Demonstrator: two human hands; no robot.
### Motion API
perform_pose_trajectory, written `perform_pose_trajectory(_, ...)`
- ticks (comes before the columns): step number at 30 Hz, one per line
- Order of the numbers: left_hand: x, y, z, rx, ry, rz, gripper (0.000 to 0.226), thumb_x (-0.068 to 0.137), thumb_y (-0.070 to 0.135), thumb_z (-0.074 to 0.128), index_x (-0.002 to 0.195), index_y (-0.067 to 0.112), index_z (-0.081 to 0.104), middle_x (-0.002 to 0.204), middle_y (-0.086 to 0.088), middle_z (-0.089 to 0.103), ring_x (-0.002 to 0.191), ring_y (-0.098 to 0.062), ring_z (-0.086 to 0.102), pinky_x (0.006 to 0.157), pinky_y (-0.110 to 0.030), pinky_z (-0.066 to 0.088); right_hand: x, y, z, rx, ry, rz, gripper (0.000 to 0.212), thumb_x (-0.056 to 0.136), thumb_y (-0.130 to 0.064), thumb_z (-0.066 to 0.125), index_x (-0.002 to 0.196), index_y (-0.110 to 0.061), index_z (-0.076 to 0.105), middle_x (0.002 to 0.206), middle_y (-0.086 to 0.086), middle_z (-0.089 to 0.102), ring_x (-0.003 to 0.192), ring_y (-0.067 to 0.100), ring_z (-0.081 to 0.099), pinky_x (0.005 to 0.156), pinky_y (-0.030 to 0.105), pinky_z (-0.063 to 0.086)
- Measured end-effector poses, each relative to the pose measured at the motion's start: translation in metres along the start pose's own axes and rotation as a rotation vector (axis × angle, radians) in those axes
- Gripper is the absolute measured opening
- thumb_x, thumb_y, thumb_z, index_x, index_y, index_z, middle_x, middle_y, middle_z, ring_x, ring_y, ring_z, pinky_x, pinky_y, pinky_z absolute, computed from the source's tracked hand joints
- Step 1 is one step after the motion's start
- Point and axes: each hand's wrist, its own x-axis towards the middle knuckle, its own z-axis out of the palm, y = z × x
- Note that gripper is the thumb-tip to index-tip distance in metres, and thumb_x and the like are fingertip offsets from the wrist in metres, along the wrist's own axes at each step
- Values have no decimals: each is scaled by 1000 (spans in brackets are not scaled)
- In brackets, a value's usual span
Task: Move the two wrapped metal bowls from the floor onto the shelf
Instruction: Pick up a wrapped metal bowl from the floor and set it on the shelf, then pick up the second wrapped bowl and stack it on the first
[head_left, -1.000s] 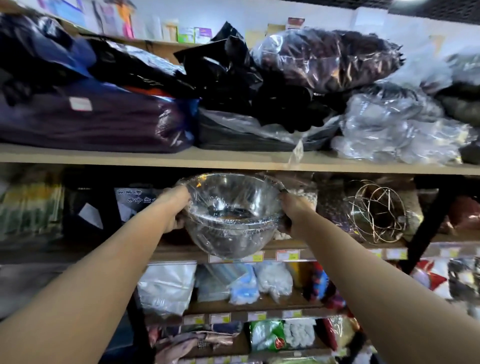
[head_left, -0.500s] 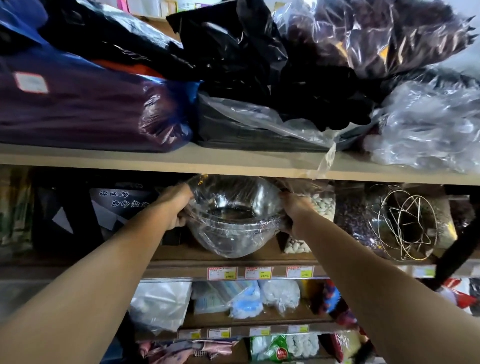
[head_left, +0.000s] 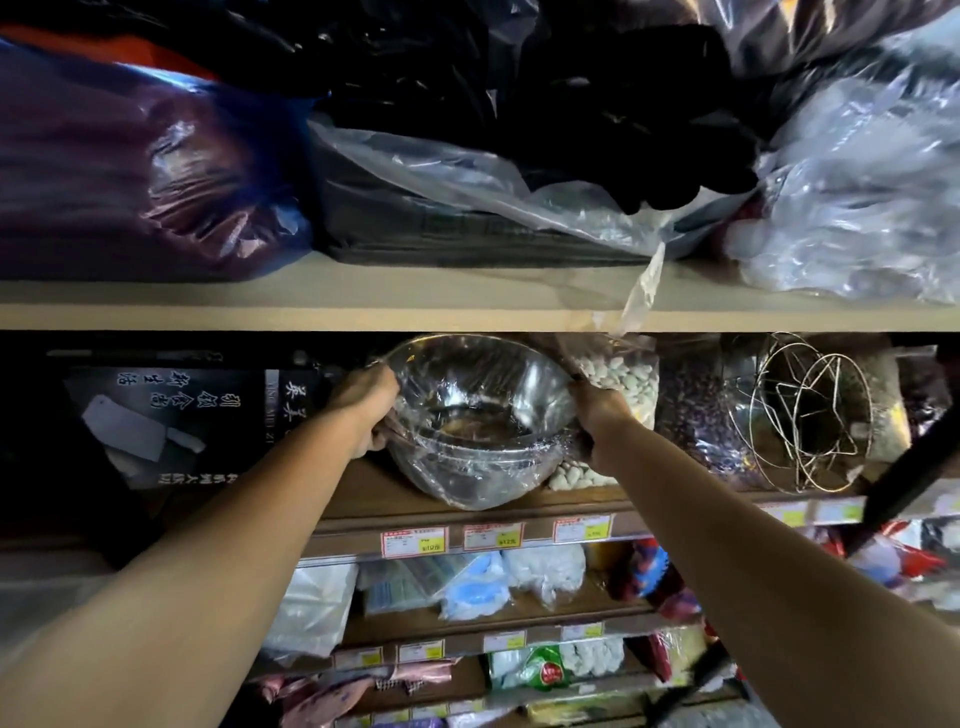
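A shiny metal bowl wrapped in clear plastic film (head_left: 478, 431) is inside the shelf bay, its base touching or just above the brown shelf board (head_left: 374, 493). My left hand (head_left: 366, 410) grips its left rim. My right hand (head_left: 597, 415) grips its right rim. The bowl tilts slightly, mouth facing me. It looks like nested bowls under one wrap, but I cannot tell for sure. Both arms reach forward from the bottom corners.
Left of the bowl stands a dark knife box (head_left: 171, 415). A bag of white pebbles (head_left: 618, 379) sits right behind it, then a wire rack (head_left: 810, 415). Bulging plastic bags (head_left: 467, 171) fill the upper shelf (head_left: 363, 301). Price tags (head_left: 415, 541) line the shelf edge.
My hands have carried the bowl forward and deeper into the bay, under the upper shelf board. The camera has moved closer to the shelf.
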Motion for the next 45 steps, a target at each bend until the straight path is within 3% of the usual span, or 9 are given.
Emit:
perform_pose_trajectory(6,10,-15,0,59,55,-8,36,97,39,38,108,11,59,90,-11,57,68,-22,54,47,-25,38,18,12,10,-44,8,14,26,100,-32,50,88,-9,50,65,5,48,49,17,45,32,19,36)
perform_pose_trajectory(11,16,-21,2,67,94,-16,43,96,36,38,118,6,60,106,-21,64,85,-32,62,59,-33,51,29,16,15,-165,86,-37,39,95,-40,54,99,-1,59,73,11,57,73,27,59,79,46,56)
perform_pose_trajectory(15,2,-18,-3,96,46,15,33,96,32,44,106,5,61,89,-18,63,69,-24,57,55,-28,47,15,14,9,-89,52,-12,49,92,-53,54,92,-5,51,80,12,63,66,27,64,62,40,58)
perform_pose_trajectory(18,-17,-4,-10,319,-6,41,38,97,41,43,119,12,54,116,-16,56,91,-28,55,69,-33,48,6,12,-2,-187,36,-46,76,83,-72,49,100,2,60,95,20,70,84,37,72,76,49,60)
perform_pose_trajectory(21,-43,19,-3,874,224,195,68,90,59,38,130,5,50,132,-20,51,114,-38,52,85,-39,47,-16,4,-21,-338,43,-116,56,93,-56,51,100,-1,61,90,18,69,79,35,70,63,36,61)
perform_pose_trajectory(24,-93,36,35,1133,301,528,55,94,50,39,119,4,59,123,-21,57,117,-39,48,83,-39,44,-36,1,-47,-481,170,-328,51,94,-52,48,109,-3,56,98,21,64,87,39,69,70,43,61)
perform_pose_trajectory(27,-138,32,93,1130,126,765,44,91,39,47,115,6,61,122,-21,61,115,-39,54,94,-45,47,-61,13,-80,-558,251,-505,41,92,-44,44,81,-7,59,91,25,70,86,40,67,72,38,53)
perform_pose_trajectory(33,-201,-15,207,1197,-255,968,37,86,39,53,103,8,65,115,-21,66,103,-39,62,71,-35,46,-119,72,-180,-759,369,-524,28,92,-23,51,72,-6,58,80,23,64,78,39,57,62,34,30)
perform_pose_trajectory(45,-380,-270,371,1499,-1175,1160,41,89,36,52,115,5,61,121,-23,61,110,-39,59,85,-39,49,-254,344,-369,-691,658,321,21,87,-23,51,94,-5,60,101,20,66,94,38,60,72,37,48)
